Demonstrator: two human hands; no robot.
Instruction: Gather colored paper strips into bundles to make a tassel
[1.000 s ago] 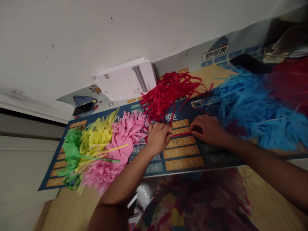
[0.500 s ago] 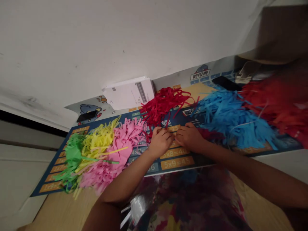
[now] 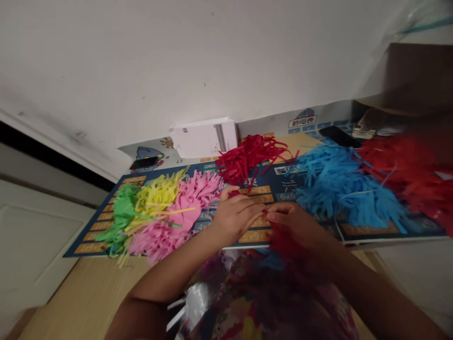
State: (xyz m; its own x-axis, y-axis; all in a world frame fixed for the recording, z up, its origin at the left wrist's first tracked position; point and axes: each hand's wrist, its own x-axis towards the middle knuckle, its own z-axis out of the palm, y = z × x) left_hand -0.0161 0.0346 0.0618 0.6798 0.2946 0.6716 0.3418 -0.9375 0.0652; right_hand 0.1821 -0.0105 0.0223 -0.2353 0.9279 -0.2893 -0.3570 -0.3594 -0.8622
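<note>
My left hand and my right hand meet over the front edge of a blue multiplication-table mat. Both are closed in a pinch on a bundle of red paper strips that hangs under my right hand. A loose heap of red strips lies just beyond my fingers. To the left lie pink, yellow and green fringed paper heaps. A blue heap lies to the right of my hands.
A white box leans against the wall behind the red strips. A black phone lies at the mat's back left. More red fringe fills the far right. A colourful heap with clear plastic sits below my arms on the wooden surface.
My hands have come together and drawn back toward me, from flat on the mat to the mat's front edge, lifting a bundle of red strips. The view has shifted right.
</note>
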